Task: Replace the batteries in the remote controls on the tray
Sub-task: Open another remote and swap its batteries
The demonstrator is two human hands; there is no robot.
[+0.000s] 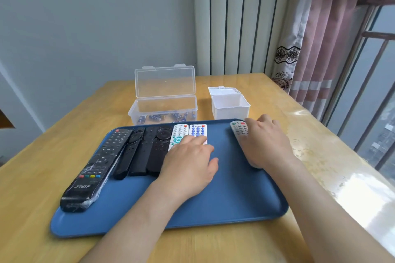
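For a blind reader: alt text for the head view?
A right hand grips a grey remote on a blue tray; the left hand rests on two white remotes beside four black remotes. Behind: an open clear box of batteries and a white box.

White letters "THTF" stand on the near end of the long black remote point(96, 166) by the tray's point(213, 209) left edge. Print on the other remotes point(197, 132) and on the batteries point(156, 117) is too small to read.
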